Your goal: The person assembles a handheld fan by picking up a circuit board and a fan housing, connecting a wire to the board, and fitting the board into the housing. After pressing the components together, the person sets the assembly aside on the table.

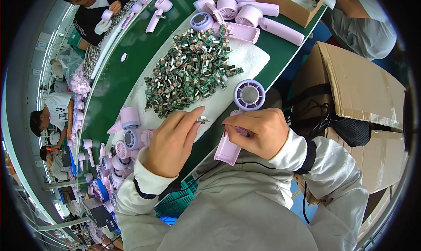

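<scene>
My left hand (172, 142) pinches a small circuit board (202, 119) between thumb and fingertips, just in front of the pile. My right hand (262, 131) is closed around the handle of a pink handheld fan (228, 151), whose round lavender head (249, 94) points away from me. The handle's lower part looks like an open shell; my fingers hide its upper part. Beyond both hands, a heap of small green circuit boards (190, 69) lies on a white foam sheet (252, 58).
Pink fan housings (249, 15) lie at the far end of the green table (105, 89), beside an open cardboard box (287, 7). More fan parts (123, 163) crowd my left. Large cartons (364, 84) stand at right, and a green crate (182, 194) sits below. People work across the table.
</scene>
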### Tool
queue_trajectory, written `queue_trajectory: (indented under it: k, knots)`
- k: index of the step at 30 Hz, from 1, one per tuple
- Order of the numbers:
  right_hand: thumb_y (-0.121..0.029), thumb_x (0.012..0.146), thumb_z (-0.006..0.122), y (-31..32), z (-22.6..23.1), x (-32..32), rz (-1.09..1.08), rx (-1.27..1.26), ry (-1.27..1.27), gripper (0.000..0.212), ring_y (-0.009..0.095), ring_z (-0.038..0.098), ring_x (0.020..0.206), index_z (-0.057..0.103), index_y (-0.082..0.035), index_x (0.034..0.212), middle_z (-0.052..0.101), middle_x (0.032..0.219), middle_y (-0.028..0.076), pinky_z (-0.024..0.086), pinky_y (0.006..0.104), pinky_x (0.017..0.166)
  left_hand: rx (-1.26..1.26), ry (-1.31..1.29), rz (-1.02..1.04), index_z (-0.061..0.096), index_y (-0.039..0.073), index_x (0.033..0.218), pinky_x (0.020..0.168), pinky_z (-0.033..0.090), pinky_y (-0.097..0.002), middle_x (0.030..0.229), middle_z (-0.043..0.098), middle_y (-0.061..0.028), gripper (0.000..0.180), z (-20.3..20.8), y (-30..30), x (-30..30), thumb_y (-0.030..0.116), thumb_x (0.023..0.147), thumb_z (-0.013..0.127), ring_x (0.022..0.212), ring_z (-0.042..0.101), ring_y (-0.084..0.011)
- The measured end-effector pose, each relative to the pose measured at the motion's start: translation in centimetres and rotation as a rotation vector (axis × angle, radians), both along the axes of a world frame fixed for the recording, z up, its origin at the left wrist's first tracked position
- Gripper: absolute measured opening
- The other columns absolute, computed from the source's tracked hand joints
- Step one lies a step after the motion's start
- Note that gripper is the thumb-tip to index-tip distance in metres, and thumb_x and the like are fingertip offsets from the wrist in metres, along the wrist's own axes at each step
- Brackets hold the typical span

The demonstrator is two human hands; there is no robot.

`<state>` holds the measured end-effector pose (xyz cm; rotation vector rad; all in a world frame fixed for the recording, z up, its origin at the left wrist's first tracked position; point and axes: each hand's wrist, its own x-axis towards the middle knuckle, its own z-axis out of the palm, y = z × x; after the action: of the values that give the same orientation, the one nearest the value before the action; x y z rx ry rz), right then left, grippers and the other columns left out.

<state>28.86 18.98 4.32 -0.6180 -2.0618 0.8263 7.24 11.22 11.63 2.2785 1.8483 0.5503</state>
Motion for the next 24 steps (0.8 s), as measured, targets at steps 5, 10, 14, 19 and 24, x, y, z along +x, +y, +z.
queue_trajectory:
  k: [5, 10, 14, 19, 24]
  knots:
    - [-0.015, 0.081, 0.075, -0.5, -0.3, -0.9, -0.011, -0.004, -0.006, 0.012, 0.028, 0.068, 0.061, 0.076, -0.008, 0.092, 0.071, 0.073, 0.007, 0.054, 0.0367, 0.054, -0.056, 0.177, 0.003, 0.068, 0.002, 0.114, 0.074, 0.054, -0.0367, 0.102, 0.068, -0.0147, 0.026, -1.0, -0.9, -1.3, -0.003, 0.089, 0.071, 0.088, 0.069, -0.032]
    - [-0.011, 0.081, 0.075, -0.7, 0.0, -0.8, 0.008, -0.011, -0.027, 0.013, 0.027, 0.069, 0.062, 0.076, -0.006, 0.093, 0.071, 0.074, 0.009, 0.055, 0.0351, 0.056, 0.011, 0.025, 0.037, 0.068, 0.001, 0.117, 0.076, 0.055, -0.0348, 0.103, 0.067, -0.0139, 0.028, -1.2, -1.4, -0.6, -0.003, 0.089, 0.071, 0.088, 0.071, -0.0284]
    - [-0.01, 0.081, 0.075, -0.4, -0.3, -1.4, 0.019, -0.025, -0.009, 0.013, 0.025, 0.07, 0.061, 0.076, -0.005, 0.093, 0.071, 0.073, 0.009, 0.056, 0.0339, 0.056, -0.136, -0.388, 0.137, 0.067, -0.002, 0.12, 0.081, 0.057, -0.0329, 0.108, 0.069, -0.0137, 0.027, -1.8, -2.0, 0.2, -0.004, 0.093, 0.069, 0.091, 0.073, -0.0231]
    - [-0.009, 0.081, 0.074, -0.4, 0.0, -1.3, 0.061, -0.063, -0.03, 0.013, 0.022, 0.067, 0.056, 0.075, -0.005, 0.092, 0.07, 0.071, 0.007, 0.054, 0.0325, 0.053, -0.168, -0.94, 0.326, 0.066, -0.005, 0.124, 0.089, 0.058, -0.0321, 0.116, 0.069, -0.0153, 0.027, -4.1, -3.4, 1.9, -0.006, 0.097, 0.065, 0.1, 0.071, -0.0206]
    - [-0.009, 0.08, 0.075, 0.0, -0.7, -2.1, 0.047, -0.044, -0.018, 0.012, 0.021, 0.066, 0.054, 0.075, -0.005, 0.092, 0.069, 0.07, 0.006, 0.052, 0.0318, 0.051, 0.011, -1.131, 0.273, 0.064, -0.009, 0.127, 0.092, 0.058, -0.0286, 0.121, 0.068, -0.0186, 0.03, -6.8, -3.1, 2.7, -0.009, 0.097, 0.063, 0.107, 0.069, -0.0203]
